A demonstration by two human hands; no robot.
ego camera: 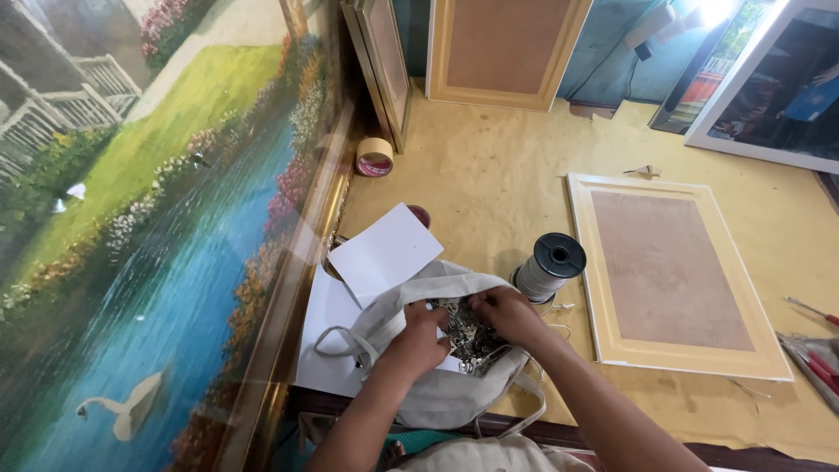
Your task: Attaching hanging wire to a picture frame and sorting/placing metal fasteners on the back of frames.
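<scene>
The right hand digs with curled fingers into small metal hardware inside the grey cloth bag; the left hand grips the bag's rim. Better to hold the mouth wide and pick slowly.

A grey cloth bag is seen lying open at the near edge of the table, slumped, with loop handles trailing at its left and lower right; small metal hardware is held in its mouth. A dark, white-framed panel is leaned at the far right; whether a screen or glazed picture cannot be told. No labels or signs are seen.
</scene>
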